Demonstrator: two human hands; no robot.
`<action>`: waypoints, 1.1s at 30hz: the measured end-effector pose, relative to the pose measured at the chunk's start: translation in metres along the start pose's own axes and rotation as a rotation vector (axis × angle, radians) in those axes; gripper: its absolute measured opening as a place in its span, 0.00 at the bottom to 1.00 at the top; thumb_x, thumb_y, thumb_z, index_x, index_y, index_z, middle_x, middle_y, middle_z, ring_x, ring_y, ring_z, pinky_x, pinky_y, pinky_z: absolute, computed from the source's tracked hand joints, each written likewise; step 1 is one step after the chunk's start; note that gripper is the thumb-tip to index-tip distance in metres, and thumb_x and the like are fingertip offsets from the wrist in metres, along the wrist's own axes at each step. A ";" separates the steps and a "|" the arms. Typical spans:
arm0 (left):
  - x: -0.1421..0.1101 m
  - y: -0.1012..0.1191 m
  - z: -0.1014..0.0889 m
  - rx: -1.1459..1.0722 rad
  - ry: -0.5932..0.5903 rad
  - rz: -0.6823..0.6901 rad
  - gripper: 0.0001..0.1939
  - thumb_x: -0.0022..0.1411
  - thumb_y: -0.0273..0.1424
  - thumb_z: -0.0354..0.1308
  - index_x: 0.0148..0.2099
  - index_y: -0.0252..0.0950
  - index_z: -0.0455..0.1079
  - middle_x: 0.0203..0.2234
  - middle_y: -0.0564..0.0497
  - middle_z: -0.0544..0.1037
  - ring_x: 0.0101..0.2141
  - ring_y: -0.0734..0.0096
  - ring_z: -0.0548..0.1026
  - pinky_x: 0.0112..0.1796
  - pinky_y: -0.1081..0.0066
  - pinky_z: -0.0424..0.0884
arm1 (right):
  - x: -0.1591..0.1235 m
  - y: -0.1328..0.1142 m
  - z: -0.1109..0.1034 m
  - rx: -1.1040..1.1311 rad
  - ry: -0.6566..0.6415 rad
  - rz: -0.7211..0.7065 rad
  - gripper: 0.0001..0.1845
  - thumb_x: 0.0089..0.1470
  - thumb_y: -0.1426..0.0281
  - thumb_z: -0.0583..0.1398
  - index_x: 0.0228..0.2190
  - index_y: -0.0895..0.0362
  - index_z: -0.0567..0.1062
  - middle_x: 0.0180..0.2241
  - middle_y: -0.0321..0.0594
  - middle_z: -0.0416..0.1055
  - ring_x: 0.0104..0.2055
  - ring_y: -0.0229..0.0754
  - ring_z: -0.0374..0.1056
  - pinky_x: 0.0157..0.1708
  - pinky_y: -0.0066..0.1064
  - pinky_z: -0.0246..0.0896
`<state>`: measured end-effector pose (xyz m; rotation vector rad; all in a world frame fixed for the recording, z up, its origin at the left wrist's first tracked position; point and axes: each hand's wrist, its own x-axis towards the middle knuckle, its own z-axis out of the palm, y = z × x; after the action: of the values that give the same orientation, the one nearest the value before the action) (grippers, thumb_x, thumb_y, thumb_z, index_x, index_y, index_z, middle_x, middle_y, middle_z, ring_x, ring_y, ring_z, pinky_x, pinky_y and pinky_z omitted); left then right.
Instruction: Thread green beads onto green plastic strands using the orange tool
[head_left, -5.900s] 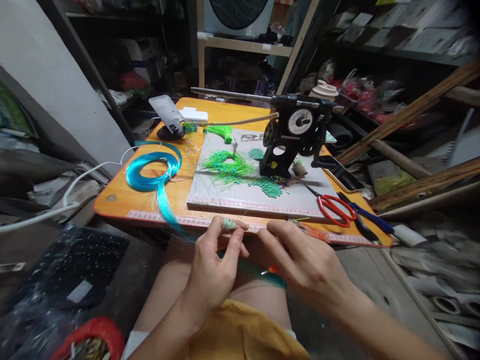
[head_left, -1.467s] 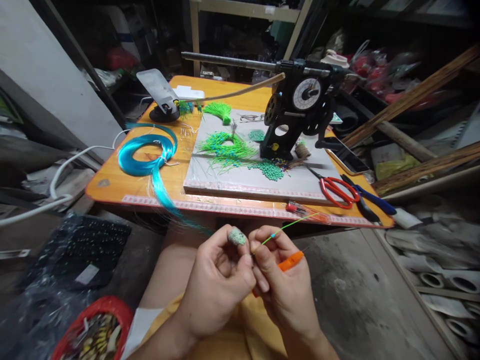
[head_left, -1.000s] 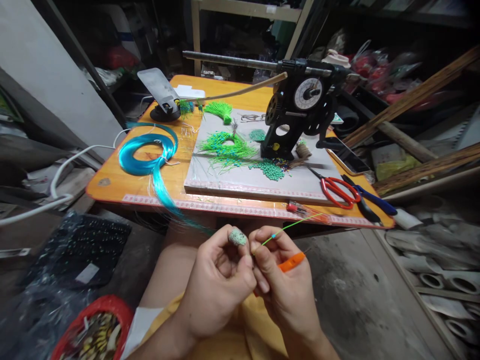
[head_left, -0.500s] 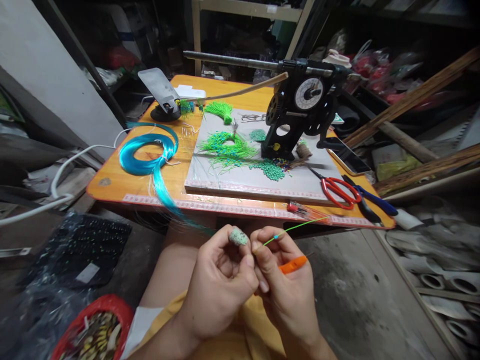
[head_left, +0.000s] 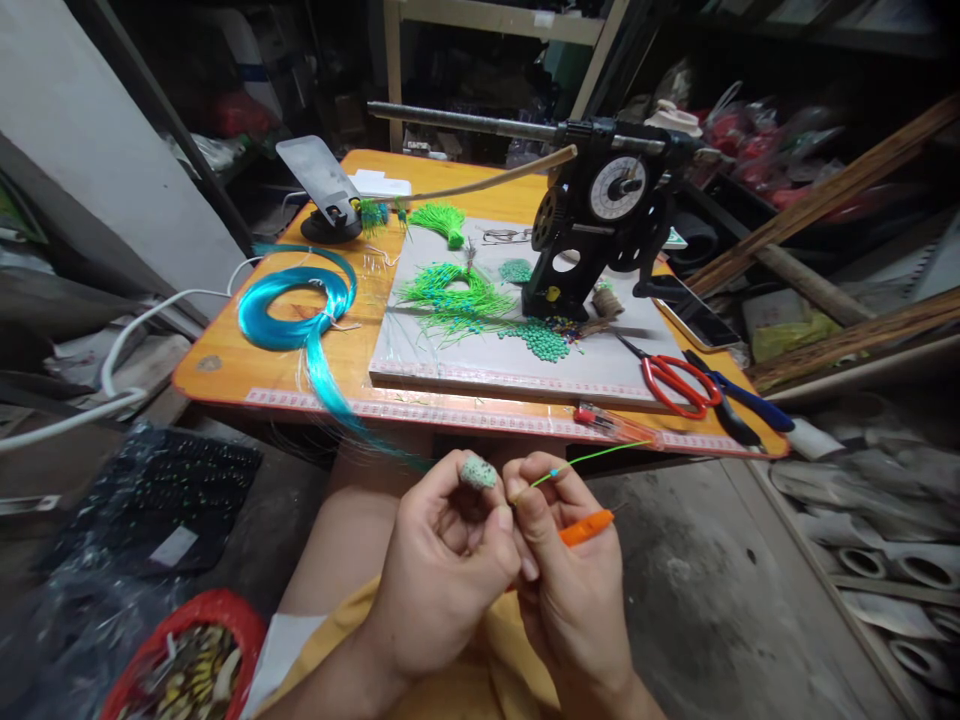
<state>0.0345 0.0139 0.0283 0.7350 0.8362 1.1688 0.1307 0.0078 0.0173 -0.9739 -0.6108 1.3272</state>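
Note:
Close together over my lap, both hands are closed at the fingertips. My right hand pinches a thin green strand that carries a small blue bead; its free end reaches up and to the right. In the same hand's curled fingers rests an orange-handled tool, its kind mostly hidden. My left hand pinches at the near end of the strand, but what lies between its fingertips is hidden. A speckled pale green cover wraps one left fingertip.
On the orange table are a coil of blue line, bundles of green strands, turquoise beads and a black machine with a dial. Red-handled scissors and pliers lie right. A red-lined bin stands lower left.
Both hands stay almost in place. The right hand and the orange-handled tool have shifted very slightly, and the strand's free end has dipped a little.

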 end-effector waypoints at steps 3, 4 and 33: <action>0.000 0.000 0.001 0.004 0.014 0.000 0.11 0.59 0.27 0.66 0.31 0.35 0.65 0.22 0.58 0.72 0.21 0.80 0.74 0.25 0.82 0.73 | -0.001 0.000 0.002 0.011 0.018 0.009 0.10 0.52 0.65 0.70 0.32 0.55 0.76 0.15 0.26 0.61 0.13 0.26 0.49 0.13 0.16 0.47; 0.000 0.000 0.001 0.004 0.003 0.006 0.11 0.59 0.26 0.66 0.31 0.35 0.65 0.22 0.58 0.72 0.21 0.81 0.74 0.25 0.82 0.73 | -0.001 0.000 0.002 0.013 0.023 0.010 0.10 0.52 0.65 0.70 0.32 0.55 0.75 0.14 0.26 0.60 0.13 0.26 0.49 0.13 0.16 0.47; 0.000 -0.001 0.007 -0.076 0.107 0.084 0.12 0.57 0.34 0.70 0.31 0.36 0.70 0.22 0.56 0.72 0.21 0.80 0.72 0.20 0.83 0.70 | 0.003 0.002 0.004 0.079 0.057 -0.110 0.10 0.47 0.68 0.73 0.27 0.53 0.76 0.27 0.31 0.75 0.14 0.24 0.56 0.11 0.15 0.54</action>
<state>0.0410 0.0127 0.0305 0.6550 0.8516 1.3177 0.1269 0.0115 0.0168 -0.8982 -0.5562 1.2137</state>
